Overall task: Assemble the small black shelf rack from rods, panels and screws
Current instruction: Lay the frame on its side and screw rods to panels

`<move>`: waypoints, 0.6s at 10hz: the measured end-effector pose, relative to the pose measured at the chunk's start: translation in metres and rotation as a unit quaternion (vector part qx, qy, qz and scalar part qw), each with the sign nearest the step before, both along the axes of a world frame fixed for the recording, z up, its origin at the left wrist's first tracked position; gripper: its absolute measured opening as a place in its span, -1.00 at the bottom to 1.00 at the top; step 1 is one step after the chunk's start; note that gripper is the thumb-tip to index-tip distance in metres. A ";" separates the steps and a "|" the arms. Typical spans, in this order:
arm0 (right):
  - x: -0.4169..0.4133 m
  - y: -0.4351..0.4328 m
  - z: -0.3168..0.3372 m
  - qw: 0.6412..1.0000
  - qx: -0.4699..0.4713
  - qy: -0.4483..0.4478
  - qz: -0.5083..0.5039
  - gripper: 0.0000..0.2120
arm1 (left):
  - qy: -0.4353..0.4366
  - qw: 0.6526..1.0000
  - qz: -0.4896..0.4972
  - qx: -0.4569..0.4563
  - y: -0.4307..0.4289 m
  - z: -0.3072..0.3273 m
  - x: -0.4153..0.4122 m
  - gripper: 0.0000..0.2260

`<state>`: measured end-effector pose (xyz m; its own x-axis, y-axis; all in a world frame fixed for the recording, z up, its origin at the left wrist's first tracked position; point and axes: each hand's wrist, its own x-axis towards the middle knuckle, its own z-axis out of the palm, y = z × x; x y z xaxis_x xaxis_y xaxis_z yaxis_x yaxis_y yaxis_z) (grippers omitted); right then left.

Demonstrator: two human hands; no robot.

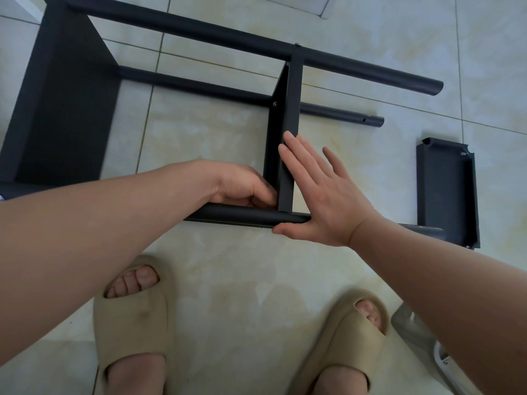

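The half-built black rack [176,89] lies on its side on the tiled floor [222,132], with its large end panel [65,104] standing at the left and its rods running off to the right. The middle panel [290,129] stands on edge across the rods, between the far rod [342,64] and the near rod [236,215], and both grips meet at its near end. The left grip [242,185] sits on the panel's left side, just above the near rod. Its fingers are curled and their tips are tucked into the corner where panel and rod join; whether they pinch anything there cannot be told. The right grip [328,195] is spread flat, its straight fingers laid against the panel's right face and pointing up along it, while the thumb reaches across the near rod just below the joint. So the panel's near end stands directly between the two grips, touched from both sides. A screw head [275,104] shows higher up, where the panel crosses the second rod [199,86], whose free end has a small hole. A loose panel [447,192] lies well to the right, its lower part over the end of the near rod. Two beige slippers [134,315] stand on the floor below the hands.
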<state>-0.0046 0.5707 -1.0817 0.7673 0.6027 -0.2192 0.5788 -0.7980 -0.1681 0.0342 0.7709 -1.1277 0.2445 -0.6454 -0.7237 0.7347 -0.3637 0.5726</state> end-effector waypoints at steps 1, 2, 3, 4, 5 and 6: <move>0.000 0.000 0.000 1.000 -0.001 -0.002 0.000 0.11 | 0.019 1.000 0.003 -0.019 0.001 0.002 0.001 -0.80; 0.000 0.000 0.000 1.000 -0.004 -0.003 0.001 0.11 | 0.021 1.000 -0.002 -0.005 -0.001 0.005 0.001 -0.82; 0.000 0.000 0.000 1.000 -0.003 -0.001 0.000 0.11 | -0.035 0.998 -0.017 0.046 -0.004 0.004 0.000 -0.90; 0.000 0.000 0.001 1.000 0.000 0.000 -0.001 0.11 | -0.035 0.998 -0.011 0.044 -0.003 0.003 -0.001 -0.88; 0.000 0.001 0.001 1.000 0.003 0.002 -0.003 0.11 | -0.008 1.000 -0.001 0.007 0.000 0.004 0.000 -0.87; 0.000 0.001 0.001 1.000 0.001 0.000 -0.003 0.11 | 0.007 1.000 -0.005 -0.011 0.001 0.005 0.001 -0.87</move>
